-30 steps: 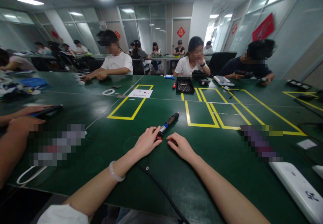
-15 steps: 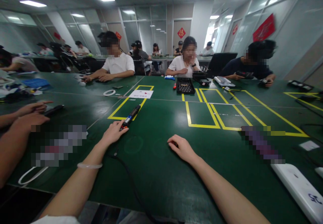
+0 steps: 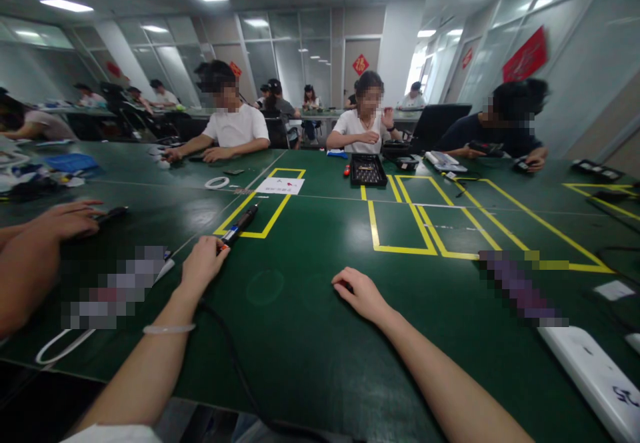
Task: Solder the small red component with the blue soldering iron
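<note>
Left hand (image 3: 204,263): rests low over the green bench (image 3: 305,363), fingers and thumb closed around the near end of a dark, pen-shaped tool (image 3: 241,225). The tool bears a blue band and an orange-red part beside the fingers; its narrow end points away and to the right. Seen from above, it crosses the front strip of the left yellow tape outline (image 3: 277,215), its far end inside the marked area. Whether it touches the surface cannot be told. A pale bracelet (image 3: 169,330) sits on the left forearm. A black cable (image 3: 235,360) runs from beside that wrist to the near edge; its join to the tool is hidden.

Right hand (image 3: 361,293): lies on the bench well apart from the tool, fingers loosely curled and half open, nothing seen in its grasp.

Surroundings: a white printed sheet (image 3: 281,186) lies across the far part of the same outline, with a white ring (image 3: 217,182) to its left. Farther off, a black tray (image 3: 368,170) of small parts stands beside a red item (image 3: 347,170). A white power strip (image 3: 590,370) lies at the right. At the left edge, a co-worker's hand (image 3: 75,220) lies next to another dark tool (image 3: 114,214).
</note>
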`<action>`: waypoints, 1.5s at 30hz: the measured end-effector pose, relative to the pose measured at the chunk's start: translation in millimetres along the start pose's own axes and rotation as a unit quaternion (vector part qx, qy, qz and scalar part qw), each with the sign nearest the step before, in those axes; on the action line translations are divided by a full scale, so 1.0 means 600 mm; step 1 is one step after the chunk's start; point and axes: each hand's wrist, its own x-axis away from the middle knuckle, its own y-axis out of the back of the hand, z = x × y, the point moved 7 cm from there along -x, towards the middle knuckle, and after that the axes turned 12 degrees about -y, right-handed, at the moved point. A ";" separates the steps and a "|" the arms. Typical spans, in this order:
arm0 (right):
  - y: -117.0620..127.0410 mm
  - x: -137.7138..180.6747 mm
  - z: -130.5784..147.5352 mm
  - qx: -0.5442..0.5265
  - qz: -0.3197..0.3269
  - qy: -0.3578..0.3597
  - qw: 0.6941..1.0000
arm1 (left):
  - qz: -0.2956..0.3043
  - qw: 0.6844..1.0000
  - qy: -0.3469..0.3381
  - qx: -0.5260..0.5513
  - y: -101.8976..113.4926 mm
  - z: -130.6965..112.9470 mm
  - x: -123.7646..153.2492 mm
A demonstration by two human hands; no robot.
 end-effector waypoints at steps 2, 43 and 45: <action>0.001 0.001 0.002 0.001 0.002 0.001 1.000 | 0.005 1.000 0.014 -0.003 0.009 -0.012 0.003; -0.015 -0.005 -0.031 -0.358 0.057 -0.115 0.925 | 0.077 0.824 -0.314 0.465 0.056 -0.479 0.099; -0.015 -0.005 -0.032 -0.360 0.053 -0.110 0.925 | 0.081 0.822 -0.308 0.471 0.054 -0.476 0.098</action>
